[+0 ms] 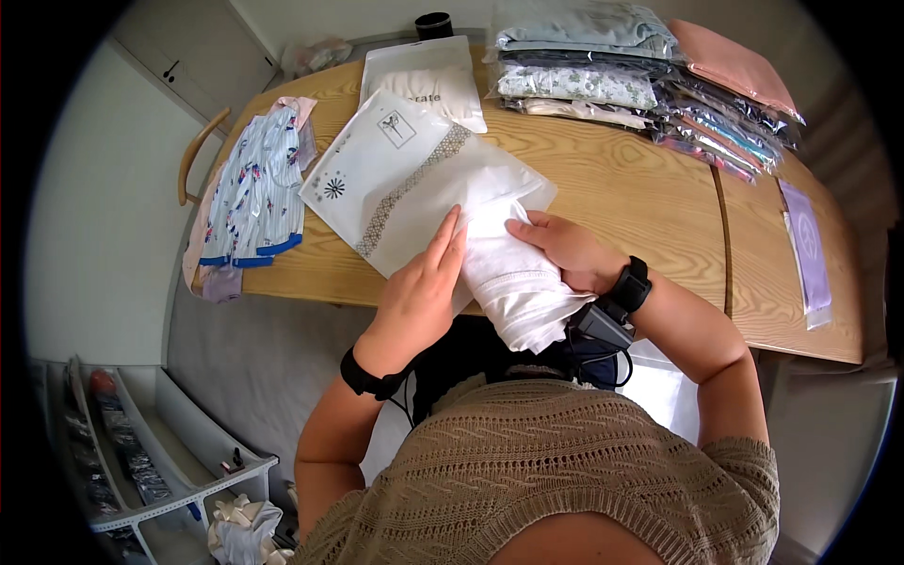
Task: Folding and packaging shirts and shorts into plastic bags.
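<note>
A folded white garment [518, 282] lies at the table's near edge, its loose lower end hanging over toward my lap. Its far end meets a frosted plastic bag [428, 160] printed with a patterned band and flower motifs; whether it is inside the bag's mouth is hard to tell. My right hand [576, 252] grips the garment's right side, thumb on top and fingers underneath. On the other side, my left hand [424, 282] rests with fingers stretched out along the garment's left edge and the bag; its thumb is hidden.
Another bag [428, 80] with a light garment lies behind. Stacked packaged clothes [584, 66] stand at the back right. Striped clothing [259, 184] drapes over the left edge. A lilac packet [807, 250] lies far right. Grey bins [179, 452] stand lower left.
</note>
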`<action>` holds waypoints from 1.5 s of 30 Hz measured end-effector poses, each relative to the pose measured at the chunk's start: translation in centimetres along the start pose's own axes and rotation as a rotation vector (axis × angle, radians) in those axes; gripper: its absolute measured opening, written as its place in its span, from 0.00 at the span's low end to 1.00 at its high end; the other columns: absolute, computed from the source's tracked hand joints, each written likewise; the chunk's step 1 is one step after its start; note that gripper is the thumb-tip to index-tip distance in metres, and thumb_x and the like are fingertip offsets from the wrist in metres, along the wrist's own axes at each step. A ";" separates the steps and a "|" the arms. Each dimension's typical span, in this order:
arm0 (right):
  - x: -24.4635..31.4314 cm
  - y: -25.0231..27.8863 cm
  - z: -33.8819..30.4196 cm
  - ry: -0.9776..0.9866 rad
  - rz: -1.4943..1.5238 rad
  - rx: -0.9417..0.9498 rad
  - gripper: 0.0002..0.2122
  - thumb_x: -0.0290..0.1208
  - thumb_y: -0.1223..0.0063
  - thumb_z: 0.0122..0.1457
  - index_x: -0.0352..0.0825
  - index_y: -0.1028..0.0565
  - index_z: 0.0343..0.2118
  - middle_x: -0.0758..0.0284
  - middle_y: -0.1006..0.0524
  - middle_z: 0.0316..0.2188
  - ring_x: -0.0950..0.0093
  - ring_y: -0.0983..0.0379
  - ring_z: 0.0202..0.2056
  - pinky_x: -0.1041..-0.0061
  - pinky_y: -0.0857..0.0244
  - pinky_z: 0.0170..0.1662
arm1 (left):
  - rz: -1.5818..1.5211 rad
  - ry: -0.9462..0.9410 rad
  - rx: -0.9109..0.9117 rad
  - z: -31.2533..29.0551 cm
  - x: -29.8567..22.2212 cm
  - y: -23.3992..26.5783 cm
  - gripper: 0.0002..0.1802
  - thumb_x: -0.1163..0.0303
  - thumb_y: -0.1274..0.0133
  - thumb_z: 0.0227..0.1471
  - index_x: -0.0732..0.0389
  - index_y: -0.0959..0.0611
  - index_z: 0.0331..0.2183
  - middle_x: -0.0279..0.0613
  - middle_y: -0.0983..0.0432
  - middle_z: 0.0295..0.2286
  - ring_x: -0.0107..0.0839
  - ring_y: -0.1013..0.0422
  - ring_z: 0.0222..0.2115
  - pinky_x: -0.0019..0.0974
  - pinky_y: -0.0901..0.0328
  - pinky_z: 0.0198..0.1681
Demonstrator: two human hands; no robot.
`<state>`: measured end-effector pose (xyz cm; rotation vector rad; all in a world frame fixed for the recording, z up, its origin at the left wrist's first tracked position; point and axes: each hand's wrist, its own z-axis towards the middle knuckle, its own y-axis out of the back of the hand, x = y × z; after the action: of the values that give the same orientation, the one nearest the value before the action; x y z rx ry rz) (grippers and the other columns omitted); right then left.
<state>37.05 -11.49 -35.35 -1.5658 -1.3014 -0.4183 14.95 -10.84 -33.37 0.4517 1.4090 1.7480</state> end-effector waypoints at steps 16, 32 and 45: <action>-3.8 0.2 2.5 0.396 -0.023 -0.148 0.11 0.25 0.57 0.60 0.31 0.30 0.45 0.61 0.26 0.42 0.68 0.28 0.43 0.72 0.34 0.46 | -0.120 -0.295 0.127 1.2 -6.8 -1.2 0.31 0.84 0.54 0.41 0.75 0.36 0.52 0.54 0.49 0.58 0.37 0.30 0.31 0.35 0.32 0.33; -3.7 1.9 1.4 0.396 -0.103 -0.154 0.11 0.25 0.57 0.59 0.31 0.30 0.45 0.60 0.26 0.42 0.67 0.29 0.43 0.71 0.34 0.45 | -0.174 -0.336 0.159 1.3 -6.9 -1.6 0.32 0.84 0.54 0.41 0.76 0.37 0.52 0.55 0.52 0.59 0.37 0.29 0.36 0.34 0.33 0.39; -2.4 2.2 4.3 0.474 -0.320 -0.254 0.11 0.24 0.56 0.58 0.31 0.29 0.44 0.59 0.26 0.41 0.66 0.29 0.42 0.71 0.34 0.45 | -0.221 -0.415 0.242 1.1 -7.7 -0.2 0.31 0.83 0.56 0.40 0.79 0.36 0.51 0.59 0.53 0.58 0.40 0.30 0.43 0.34 0.35 0.44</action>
<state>36.75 -8.91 -40.01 -1.3447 -1.1511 -1.1215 20.39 -16.09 -31.58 0.7149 1.3125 1.2266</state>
